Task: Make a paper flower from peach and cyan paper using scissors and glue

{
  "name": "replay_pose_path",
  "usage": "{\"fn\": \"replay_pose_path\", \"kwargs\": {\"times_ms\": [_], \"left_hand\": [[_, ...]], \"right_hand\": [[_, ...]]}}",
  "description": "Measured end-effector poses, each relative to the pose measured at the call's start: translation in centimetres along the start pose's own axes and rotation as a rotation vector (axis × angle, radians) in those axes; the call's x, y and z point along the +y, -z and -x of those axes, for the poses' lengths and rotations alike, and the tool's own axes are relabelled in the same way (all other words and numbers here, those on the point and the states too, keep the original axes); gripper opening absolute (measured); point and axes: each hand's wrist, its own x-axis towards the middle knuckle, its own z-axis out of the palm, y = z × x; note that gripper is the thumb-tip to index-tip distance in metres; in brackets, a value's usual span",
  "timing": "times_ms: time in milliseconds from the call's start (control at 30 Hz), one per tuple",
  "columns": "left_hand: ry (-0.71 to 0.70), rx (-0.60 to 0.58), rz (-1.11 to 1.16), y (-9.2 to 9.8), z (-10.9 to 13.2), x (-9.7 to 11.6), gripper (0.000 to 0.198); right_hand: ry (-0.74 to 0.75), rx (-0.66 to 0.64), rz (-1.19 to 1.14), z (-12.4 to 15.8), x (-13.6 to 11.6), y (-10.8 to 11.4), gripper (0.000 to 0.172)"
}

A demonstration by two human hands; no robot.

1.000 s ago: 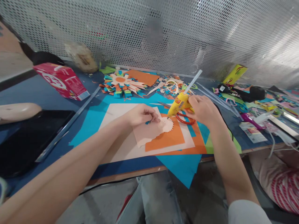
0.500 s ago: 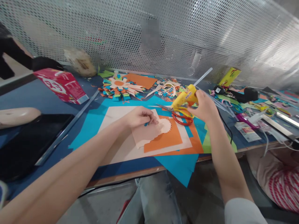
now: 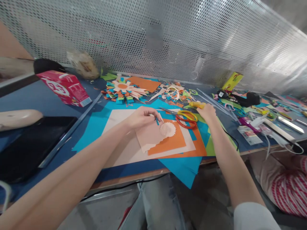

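My left hand (image 3: 143, 118) hovers over the pale paper, fingers curled in a pinch on a small blue paper piece (image 3: 157, 121). Just right of those fingertips, a pale paper circle with a toothed edge (image 3: 171, 129) lies on an orange sheet (image 3: 171, 144). My right hand (image 3: 207, 111) is closed around a yellow glue gun (image 3: 196, 104), held low near the table top; its grip is hidden by the fingers. Between the hands rest scissors with red and yellow handles (image 3: 187, 119), blades pointing left.
Behind the sheets sit a layered paper flower (image 3: 122, 88) and a heap of paper scraps (image 3: 175, 92). A red box (image 3: 64, 88), a clear stick (image 3: 72, 129) and a black tablet-like slab (image 3: 31, 143) are at left. A black tool (image 3: 240, 97) lies at right, near a seated person's striped clothing (image 3: 287, 188).
My right hand has lowered the glue gun toward the table, and its glue stick no longer shows pointing up. My left hand has lifted slightly, its fingers a little more spread around the blue piece.
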Motion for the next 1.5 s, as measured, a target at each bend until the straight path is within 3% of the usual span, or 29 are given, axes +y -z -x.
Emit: {"fn": "replay_pose_path", "kwargs": {"times_ms": [67,133,233,333,467,667,733,833,967,1067,1233,1500], "left_hand": [[0.059,0.096,-0.018,-0.2,0.0,0.0,0.018],[0.123,0.165,-0.026,-0.5,-0.1,0.1,0.024],[0.179,0.169,0.006,-0.8,-0.2,0.4,0.034],[0.199,0.171,0.049,-1.0,-0.3,0.8,0.036],[0.170,0.180,0.111,-1.2,-0.2,1.3,0.036],[0.101,0.142,0.143,-1.4,-0.1,1.5,0.045],[0.104,0.138,0.054,-1.4,-0.1,1.3,0.044],[0.098,0.135,-0.268,-1.5,-0.1,0.6,0.034],[0.084,0.078,-0.638,-2.1,-0.1,-0.1,0.028],[0.094,0.076,-0.764,-2.6,-0.1,-0.2,0.024],[0.102,0.042,-0.747,-2.7,-0.2,-0.2,0.021],[0.093,0.045,-0.719,-2.6,-0.2,-0.4,0.020]], "right_hand": [[0.035,0.133,0.028,1.1,-0.9,0.3,0.044],[0.307,0.233,-0.105,2.6,-2.3,0.9,0.033],[0.695,0.037,-0.431,5.4,-4.5,1.4,0.023],[0.847,-0.181,-0.553,7.9,-6.4,1.1,0.021],[0.822,-0.301,-0.650,9.0,-7.2,0.8,0.017],[0.690,-0.494,-0.868,8.3,-6.5,1.3,0.020],[0.655,-0.548,-0.909,8.0,-6.3,1.2,0.021],[0.596,-0.537,-0.908,7.6,-6.0,1.1,0.022],[0.553,-0.531,-0.855,6.9,-5.4,1.1,0.023],[0.636,-0.585,-0.693,6.8,-5.1,1.3,0.018],[0.725,-0.648,-0.474,7.3,-5.2,1.9,0.014],[0.659,-0.736,-0.494,7.8,-5.6,2.0,0.012]]}}
